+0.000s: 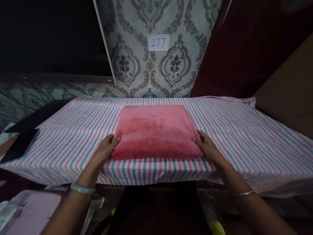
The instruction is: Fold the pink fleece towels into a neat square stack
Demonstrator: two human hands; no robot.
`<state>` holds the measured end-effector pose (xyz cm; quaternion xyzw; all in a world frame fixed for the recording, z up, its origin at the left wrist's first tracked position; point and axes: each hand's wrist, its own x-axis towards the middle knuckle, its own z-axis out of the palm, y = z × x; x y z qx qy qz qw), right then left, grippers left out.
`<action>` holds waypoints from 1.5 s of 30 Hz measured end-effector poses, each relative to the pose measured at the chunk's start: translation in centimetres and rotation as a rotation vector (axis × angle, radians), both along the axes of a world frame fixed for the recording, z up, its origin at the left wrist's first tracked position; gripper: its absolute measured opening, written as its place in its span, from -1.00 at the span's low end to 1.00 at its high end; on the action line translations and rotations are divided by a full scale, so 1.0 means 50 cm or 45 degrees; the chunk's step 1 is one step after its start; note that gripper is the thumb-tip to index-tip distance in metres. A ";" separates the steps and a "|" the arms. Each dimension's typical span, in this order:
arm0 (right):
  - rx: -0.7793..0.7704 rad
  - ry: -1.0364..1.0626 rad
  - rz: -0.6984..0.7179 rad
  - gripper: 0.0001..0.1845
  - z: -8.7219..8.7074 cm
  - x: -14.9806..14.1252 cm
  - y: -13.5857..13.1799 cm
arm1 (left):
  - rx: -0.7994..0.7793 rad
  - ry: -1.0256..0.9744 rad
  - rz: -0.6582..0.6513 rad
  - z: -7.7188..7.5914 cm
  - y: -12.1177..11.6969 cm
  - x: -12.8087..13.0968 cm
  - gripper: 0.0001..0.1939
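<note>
A pink plush cloth (155, 132), folded into a flat rectangle, lies near the front edge of a table covered with a striped tablecloth (229, 136). Its kind, blanket or towel, I cannot make out. My left hand (108, 146) pinches its left side, thumb on top and fingers at the edge. At the right side my right hand (206, 146) grips it the same way. The fingers under the cloth are partly hidden. Darker smudges of brushed pile show across the front half.
A large dark screen (37, 36) hangs at the back left. On the patterned wall is a paper label (158, 42) reading 277. A dark flat device (20, 144) lies at the table's left end. Lower left, a white power strip (3, 220) rests on a pink surface. A dark red panel (229, 38) stands right.
</note>
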<state>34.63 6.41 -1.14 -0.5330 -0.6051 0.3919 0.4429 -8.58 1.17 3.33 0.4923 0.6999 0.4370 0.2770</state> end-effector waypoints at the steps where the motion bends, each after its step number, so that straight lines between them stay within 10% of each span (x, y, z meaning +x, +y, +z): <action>1: 0.012 -0.048 -0.027 -0.22 0.000 0.004 0.000 | -0.003 0.036 -0.003 0.001 0.004 -0.010 -0.30; 8: 0.679 -0.683 -0.049 -0.28 0.147 -0.108 0.083 | 0.340 0.718 -0.176 0.094 0.125 0.048 -0.28; 12: 0.526 -0.999 0.033 -0.36 0.223 -0.231 0.159 | 0.144 1.030 -0.391 0.141 0.212 0.149 -0.28; 22: 0.367 -1.254 -0.069 -0.44 0.096 -0.254 0.195 | -0.022 1.357 -0.310 0.026 0.254 0.165 -0.37; 45: 0.354 -1.310 -0.086 -0.43 0.101 -0.263 0.198 | 0.069 1.325 -0.264 0.019 0.247 0.164 -0.39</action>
